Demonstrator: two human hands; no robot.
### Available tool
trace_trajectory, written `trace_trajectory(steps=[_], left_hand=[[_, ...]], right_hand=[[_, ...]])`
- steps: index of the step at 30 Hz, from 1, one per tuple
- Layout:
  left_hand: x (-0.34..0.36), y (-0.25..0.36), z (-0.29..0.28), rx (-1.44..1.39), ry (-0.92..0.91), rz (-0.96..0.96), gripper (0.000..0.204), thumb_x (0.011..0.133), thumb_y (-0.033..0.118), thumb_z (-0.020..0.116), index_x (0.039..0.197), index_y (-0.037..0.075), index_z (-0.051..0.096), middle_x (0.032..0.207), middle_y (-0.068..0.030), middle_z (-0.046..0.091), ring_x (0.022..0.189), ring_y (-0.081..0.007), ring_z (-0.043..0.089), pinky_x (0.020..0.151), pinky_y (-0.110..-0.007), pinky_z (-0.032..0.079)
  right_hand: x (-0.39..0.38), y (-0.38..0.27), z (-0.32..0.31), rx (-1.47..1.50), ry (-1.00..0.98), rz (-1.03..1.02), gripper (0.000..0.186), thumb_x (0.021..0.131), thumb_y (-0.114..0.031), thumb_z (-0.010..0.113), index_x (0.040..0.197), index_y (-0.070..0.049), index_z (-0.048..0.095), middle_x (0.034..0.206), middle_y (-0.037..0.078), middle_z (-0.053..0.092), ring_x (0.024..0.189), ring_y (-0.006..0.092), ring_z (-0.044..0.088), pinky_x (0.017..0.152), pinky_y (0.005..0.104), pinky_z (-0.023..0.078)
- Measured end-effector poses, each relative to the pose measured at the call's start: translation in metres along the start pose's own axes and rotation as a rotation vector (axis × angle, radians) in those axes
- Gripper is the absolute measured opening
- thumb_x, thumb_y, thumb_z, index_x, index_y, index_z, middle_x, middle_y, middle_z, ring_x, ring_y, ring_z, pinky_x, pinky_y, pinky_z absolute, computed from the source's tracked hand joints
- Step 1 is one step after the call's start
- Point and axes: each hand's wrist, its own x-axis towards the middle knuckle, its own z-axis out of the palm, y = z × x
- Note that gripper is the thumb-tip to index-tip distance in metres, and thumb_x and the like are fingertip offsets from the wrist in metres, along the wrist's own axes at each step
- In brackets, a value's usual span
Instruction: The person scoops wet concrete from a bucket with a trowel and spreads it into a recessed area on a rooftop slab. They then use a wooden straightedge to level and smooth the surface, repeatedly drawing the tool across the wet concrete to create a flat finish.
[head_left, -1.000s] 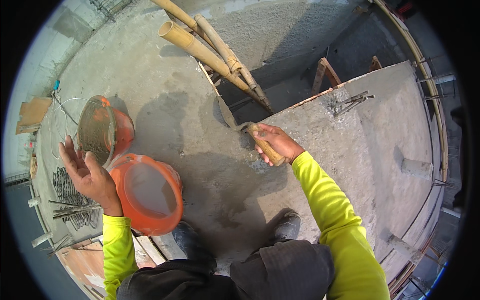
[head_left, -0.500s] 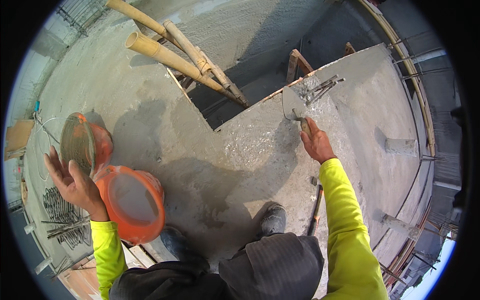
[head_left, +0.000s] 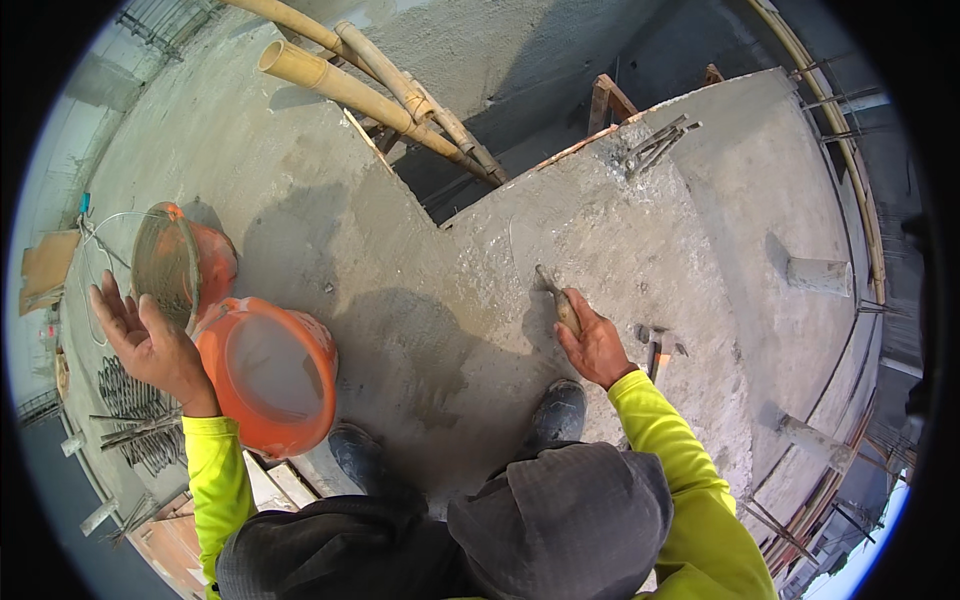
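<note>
My right hand (head_left: 595, 342) is wrapped round the wooden handle of a trowel (head_left: 566, 313), low over the damp concrete slab (head_left: 440, 330). The trowel's grey blade blends with the wet surface beyond the handle, so its outline is hard to make out. Raised at the left, my left hand (head_left: 150, 345) holds nothing, its fingers apart and palm turned up. Beside it stands an orange bucket (head_left: 322, 345) with cloudy grey water (head_left: 275, 370) inside. A second orange bucket (head_left: 215, 262), its inside coated with grey mortar, is tipped toward the left just behind.
Ahead, a deep rectangular opening (head_left: 440, 205) cuts into the slab, with bamboo poles (head_left: 350, 90) leaning out of it. Rebar stubs (head_left: 660, 143) protrude near its edge. A hammer (head_left: 660, 352) lies right of my right hand. Pipe stubs (head_left: 820, 277) rise further right; bent steel bars (head_left: 135, 400) lie left.
My right hand has drawn the trowel back toward me and to the left, away from the rebar stubs. My left hand stays raised and open. The hammer's head now shows.
</note>
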Motion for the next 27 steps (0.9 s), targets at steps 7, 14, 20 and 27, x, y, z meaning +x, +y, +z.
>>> trace_trajectory(steps=[7,14,20,27], left_hand=[[0.010,-0.029,-0.030,0.107,-0.062,0.012,0.058,0.096,-0.002,0.052,0.153,-0.001,0.041,0.151,-0.0175,0.052,0.138,-0.0265,0.051,0.115,-0.040,0.040],[-0.041,-0.074,-0.100,0.012,0.035,-0.303,0.041,0.100,-0.003,0.051,0.141,-0.003,0.056,0.122,-0.0147,0.070,0.103,-0.0177,0.070,0.090,-0.028,0.055],[-0.084,-0.077,-0.108,-0.101,-0.223,-0.634,0.021,0.101,0.001,0.055,0.115,-0.005,0.070,0.094,-0.0065,0.072,0.074,-0.0094,0.064,0.068,-0.024,0.053],[-0.104,-0.113,-0.082,0.423,-1.093,-0.282,0.028,0.090,0.019,0.064,0.105,-0.004,0.071,0.099,-0.0181,0.074,0.088,-0.0295,0.072,0.085,-0.042,0.055]], right_hand=[[-0.030,-0.019,0.024,-0.035,-0.427,-0.271,0.061,0.091,-0.028,0.071,0.144,-0.006,0.048,0.113,0.027,0.069,0.096,0.0459,0.069,0.083,0.0497,0.057],[0.031,-0.121,-0.017,0.105,-0.549,-0.533,0.065,0.087,-0.018,0.076,0.145,-0.004,0.049,0.106,0.024,0.068,0.090,0.0401,0.070,0.080,0.0413,0.057],[0.094,-0.266,0.041,-0.076,-0.883,-0.954,0.058,0.092,-0.010,0.058,0.144,0.009,0.039,0.108,0.025,0.059,0.089,0.0449,0.062,0.079,0.0519,0.050],[0.084,-0.276,0.124,-0.116,-0.964,-0.990,0.060,0.091,-0.012,0.064,0.144,0.002,0.039,0.103,0.022,0.059,0.089,0.0438,0.065,0.078,0.0517,0.054]])
